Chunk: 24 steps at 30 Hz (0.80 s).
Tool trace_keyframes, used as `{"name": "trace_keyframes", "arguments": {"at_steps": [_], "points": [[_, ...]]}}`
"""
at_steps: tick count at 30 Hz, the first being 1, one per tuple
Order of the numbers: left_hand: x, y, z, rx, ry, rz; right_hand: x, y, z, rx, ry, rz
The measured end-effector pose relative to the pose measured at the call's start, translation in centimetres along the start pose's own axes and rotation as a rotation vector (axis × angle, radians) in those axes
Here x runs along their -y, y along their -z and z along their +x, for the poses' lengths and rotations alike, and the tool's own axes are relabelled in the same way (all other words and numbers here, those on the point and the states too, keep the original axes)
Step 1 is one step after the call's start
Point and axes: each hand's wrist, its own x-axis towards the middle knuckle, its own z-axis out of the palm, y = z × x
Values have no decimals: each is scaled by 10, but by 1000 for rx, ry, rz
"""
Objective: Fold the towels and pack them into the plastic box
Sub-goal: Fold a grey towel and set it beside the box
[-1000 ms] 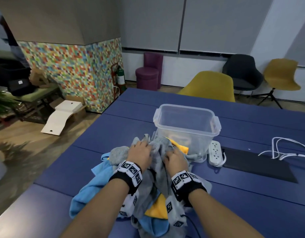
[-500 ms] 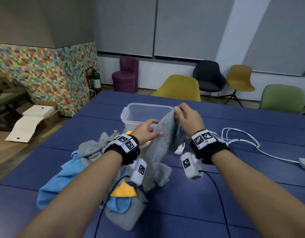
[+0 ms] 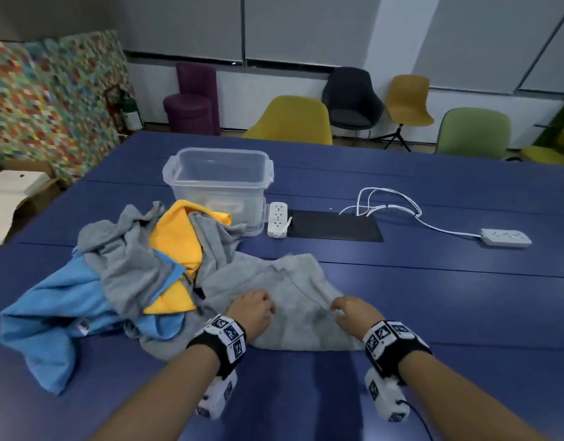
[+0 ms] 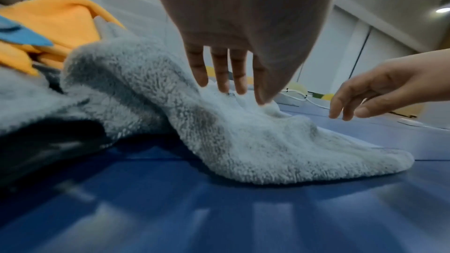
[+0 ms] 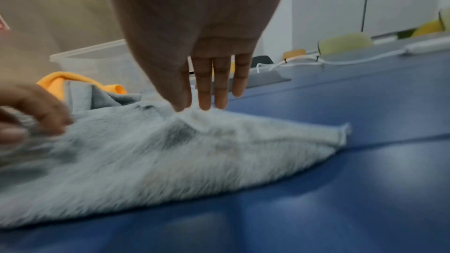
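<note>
1. Step in hand, as judged: one fluffy grey towel (image 3: 283, 300) is laid out on the dark blue table (image 3: 433, 313) for flattening; no fold is made yet.
2. The left hand (image 3: 253, 311) is set on the towel's left part; its fingers (image 4: 220, 72) are straight and close together, tips touching the pile, nothing pinched.
3. The right hand (image 3: 353, 313) is over the towel's right part; its fingers (image 5: 212, 88) are straight, side by side, tips at a raised wrinkle. No grasp is seen.
4. The towel lies rumpled just beside the heap of grey, yellow and light blue towels (image 3: 140, 265), its left edge touching it.
5. The clear plastic box (image 3: 217, 183) stands open behind the heap; it looks unpacked.
6. Next move, as judged: wrinkles are to be smoothed outward, then an edge pinched and brought across for the first fold.
</note>
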Motion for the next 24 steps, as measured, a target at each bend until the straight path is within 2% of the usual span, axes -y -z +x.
{"name": "trace_keyframes", "arguments": {"at_steps": [3,6,8,11,13,15,17,20,24], "points": [[-4,-3,0,-103,22,17,11,-15,7,-47,6,62],[-9,1,15,-108,-42,80,24,-20,19,5,-84,177],[-16,4,29,-90,-104,125,30,-20,29,65,-120,166],[-29,6,46,-1,-165,192,35,-14,41,101,-56,109],[-34,8,56,62,-181,255,33,-5,45,120,40,220],[-32,12,67,73,-212,326,29,8,49,179,117,311],[-26,21,74,43,-239,385,25,24,50,257,118,297],[-11,47,73,-3,-193,469,18,40,48,271,103,190],[21,85,52,-91,-53,519,10,68,35,159,31,116]]}}
